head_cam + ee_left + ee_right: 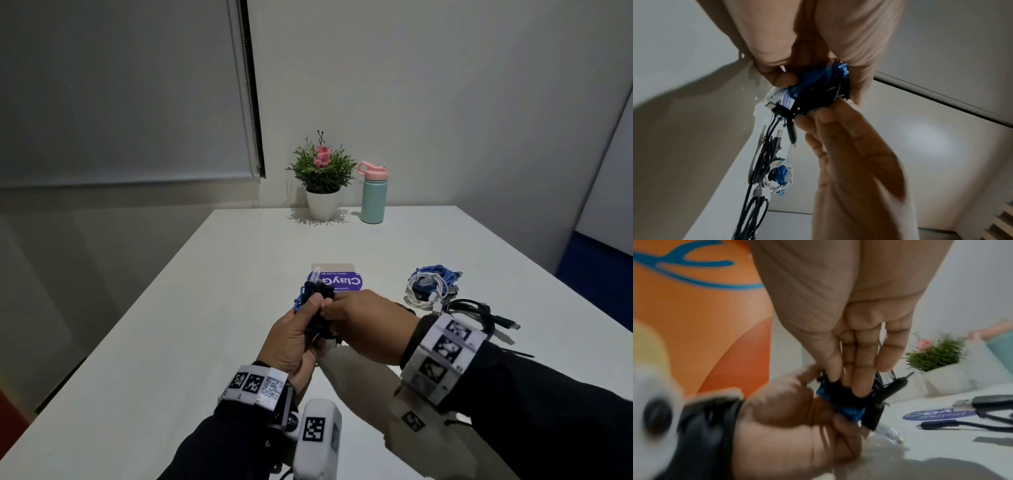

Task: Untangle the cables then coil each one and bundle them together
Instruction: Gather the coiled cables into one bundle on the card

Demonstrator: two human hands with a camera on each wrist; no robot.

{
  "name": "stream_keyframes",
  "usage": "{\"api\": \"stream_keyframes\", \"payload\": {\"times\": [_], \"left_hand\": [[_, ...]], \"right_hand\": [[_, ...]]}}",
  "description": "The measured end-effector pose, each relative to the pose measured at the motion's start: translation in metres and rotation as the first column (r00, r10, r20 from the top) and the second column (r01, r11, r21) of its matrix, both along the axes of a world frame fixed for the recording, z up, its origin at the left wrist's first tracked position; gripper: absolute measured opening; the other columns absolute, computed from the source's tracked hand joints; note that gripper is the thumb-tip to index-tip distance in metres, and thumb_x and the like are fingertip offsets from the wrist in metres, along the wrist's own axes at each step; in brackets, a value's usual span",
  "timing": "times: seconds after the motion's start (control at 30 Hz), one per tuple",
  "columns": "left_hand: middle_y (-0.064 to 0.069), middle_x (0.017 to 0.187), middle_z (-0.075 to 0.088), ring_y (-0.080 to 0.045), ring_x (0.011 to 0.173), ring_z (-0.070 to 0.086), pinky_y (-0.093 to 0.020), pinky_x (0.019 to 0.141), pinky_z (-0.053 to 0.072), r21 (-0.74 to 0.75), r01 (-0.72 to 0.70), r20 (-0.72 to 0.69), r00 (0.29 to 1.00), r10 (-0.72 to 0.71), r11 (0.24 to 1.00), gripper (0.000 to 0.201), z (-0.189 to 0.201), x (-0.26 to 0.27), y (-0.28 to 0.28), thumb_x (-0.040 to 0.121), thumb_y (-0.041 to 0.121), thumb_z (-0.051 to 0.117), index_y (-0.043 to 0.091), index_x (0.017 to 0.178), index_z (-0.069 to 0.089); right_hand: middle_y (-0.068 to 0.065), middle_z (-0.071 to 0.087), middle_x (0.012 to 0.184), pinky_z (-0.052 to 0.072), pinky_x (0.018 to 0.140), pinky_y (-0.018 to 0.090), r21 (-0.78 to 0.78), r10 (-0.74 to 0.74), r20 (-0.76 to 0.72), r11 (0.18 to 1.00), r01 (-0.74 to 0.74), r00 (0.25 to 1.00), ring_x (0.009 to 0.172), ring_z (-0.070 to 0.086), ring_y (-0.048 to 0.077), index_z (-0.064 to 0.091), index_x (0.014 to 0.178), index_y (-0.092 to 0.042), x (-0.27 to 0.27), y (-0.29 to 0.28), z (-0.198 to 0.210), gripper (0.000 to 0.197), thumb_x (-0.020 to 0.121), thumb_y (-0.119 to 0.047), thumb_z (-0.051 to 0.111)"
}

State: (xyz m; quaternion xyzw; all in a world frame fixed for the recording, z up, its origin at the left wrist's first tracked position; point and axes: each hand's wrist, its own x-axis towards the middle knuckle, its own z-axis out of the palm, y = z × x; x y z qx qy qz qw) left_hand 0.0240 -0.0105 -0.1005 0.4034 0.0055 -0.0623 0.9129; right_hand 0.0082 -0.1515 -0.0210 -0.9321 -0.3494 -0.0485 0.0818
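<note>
A small bundle of black and blue cable [317, 291] is held above the white table [205, 342], in front of me. My left hand [310, 308] grips it from the left, with fingers curled round it [818, 87]. My right hand [330, 308] pinches the black part from the right, thumb and fingertips [857, 386] pressed on it. The blue strands [851, 412] show under the black ones. A black end [791, 133] hangs from the bundle. On the table to the right lie a coil of white and blue cable [428, 286] and a loose black cable [479, 313] with a USB plug.
A purple labelled packet [342, 281] lies just beyond the hands. At the table's far edge stand a potted plant [322, 178] and a teal bottle with a pink cap [373, 195]. The table's right edge runs close to the loose cables.
</note>
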Motion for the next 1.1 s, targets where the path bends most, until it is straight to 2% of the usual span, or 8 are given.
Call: {"api": "stream_keyframes", "payload": {"times": [0.1,0.23,0.33,0.6,0.73,0.87,0.97,1.1], "left_hand": [[-0.013,0.094,0.070,-0.021,0.082,0.067,-0.030,0.082,0.056,-0.075,0.011,-0.005,1.000,-0.012,0.997,0.030,0.004,0.000,-0.003,0.088,0.025,0.067,0.001,0.105,0.068],[-0.014,0.088,0.061,-0.020,0.073,0.062,-0.027,0.074,0.057,-0.112,0.038,0.009,0.999,-0.038,0.993,0.027,0.006,-0.002,-0.005,0.089,0.021,0.065,-0.002,0.102,0.062],[-0.008,0.074,0.059,-0.018,0.063,0.060,-0.027,0.066,0.057,-0.080,0.016,0.008,1.000,-0.016,0.997,0.028,0.004,0.000,-0.003,0.087,0.023,0.066,-0.002,0.101,0.064],[-0.004,0.067,0.061,-0.016,0.060,0.060,-0.027,0.063,0.055,0.015,-0.013,0.026,1.000,0.013,1.000,0.017,-0.002,0.006,0.003,0.076,0.018,0.076,0.007,0.083,0.065],[-0.009,0.091,0.076,-0.013,0.062,0.064,-0.026,0.068,0.057,0.047,-0.015,0.043,0.999,0.013,0.999,0.024,-0.004,0.008,0.006,0.073,0.023,0.077,0.005,0.089,0.078],[-0.015,0.107,0.076,-0.012,0.069,0.067,-0.029,0.079,0.056,0.089,-0.008,0.047,0.999,0.004,0.996,0.020,-0.001,0.005,0.004,0.083,0.023,0.071,0.010,0.093,0.082],[-0.017,0.103,0.076,-0.016,0.073,0.071,-0.026,0.068,0.058,0.083,-0.011,0.038,0.999,0.008,0.997,0.021,-0.001,0.005,0.002,0.083,0.020,0.072,0.005,0.095,0.081],[-0.015,0.107,0.075,-0.027,0.099,0.070,-0.044,0.102,0.045,0.116,0.033,0.086,0.995,-0.043,0.993,0.034,0.001,-0.001,0.002,0.084,0.031,0.074,0.006,0.108,0.077]], "right_hand": [[-0.001,0.074,0.102,0.048,0.079,0.022,0.148,-0.071,-0.144,0.985,0.093,0.987,0.083,0.066,0.004,0.075,0.105,-0.018,0.007,-0.024,0.022,0.019,0.094,-0.020,0.060],[0.006,0.072,0.100,0.054,0.086,0.035,-0.205,-0.394,-0.116,0.908,0.366,0.912,0.097,0.066,0.025,0.073,0.101,-0.014,0.028,-0.055,0.022,0.023,0.090,-0.030,0.061],[0.006,0.071,0.104,0.053,0.084,0.031,-0.396,-0.455,-0.126,0.838,0.376,0.882,0.098,0.065,0.026,0.072,0.105,-0.016,0.036,-0.061,0.005,0.032,0.085,-0.039,0.065],[0.004,0.065,0.094,0.040,0.065,0.027,-0.369,-0.435,-0.156,0.858,0.357,0.887,0.085,0.057,0.022,0.063,0.092,-0.021,0.045,-0.072,-0.009,0.006,0.089,-0.024,0.058],[-0.007,0.064,0.075,0.044,0.064,0.026,0.077,-0.383,-0.278,0.905,0.418,0.881,0.072,0.058,0.013,0.064,0.090,-0.016,0.042,-0.087,0.007,0.010,0.094,-0.019,0.055],[0.003,0.060,0.072,0.035,0.053,0.019,0.671,0.053,-0.592,0.586,0.455,0.804,0.057,0.042,0.012,0.063,0.099,0.006,0.028,-0.082,0.016,0.018,0.098,-0.006,0.050],[0.010,0.059,0.080,0.037,0.058,0.025,0.747,0.350,-0.664,0.346,0.567,0.661,0.059,0.042,0.013,0.056,0.110,-0.001,0.020,-0.066,0.014,0.018,0.098,-0.001,0.043],[0.008,0.058,0.079,0.035,0.060,0.027,0.675,0.371,-0.737,0.388,0.627,0.564,0.058,0.041,0.013,0.054,0.114,-0.006,0.022,-0.045,0.001,0.025,0.096,0.002,0.037]]}}
